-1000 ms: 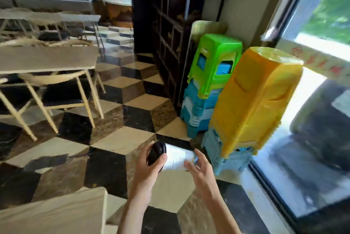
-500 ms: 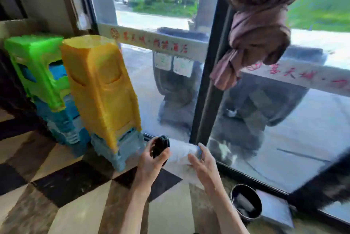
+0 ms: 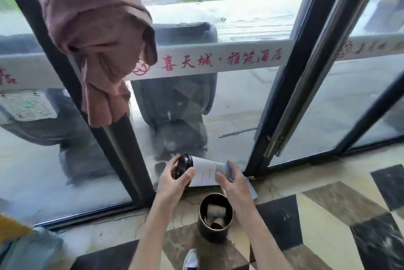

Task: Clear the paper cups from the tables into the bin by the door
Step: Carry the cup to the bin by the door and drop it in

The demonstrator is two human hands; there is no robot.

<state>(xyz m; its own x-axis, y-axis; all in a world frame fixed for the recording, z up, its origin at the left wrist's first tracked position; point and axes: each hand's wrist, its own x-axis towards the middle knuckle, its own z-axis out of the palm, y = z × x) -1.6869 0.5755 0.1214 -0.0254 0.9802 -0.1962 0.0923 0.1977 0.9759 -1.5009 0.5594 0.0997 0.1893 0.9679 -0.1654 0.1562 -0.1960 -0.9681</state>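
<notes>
White paper cup sideways, gripped by left hand, right hand; above bin

Both bare forearms reach forward from below, side by side. The left hand is curled, thumb on the near side and fingers behind, closed on the lid end of a cup. The right hand holds its other end with bent fingers.
</notes>
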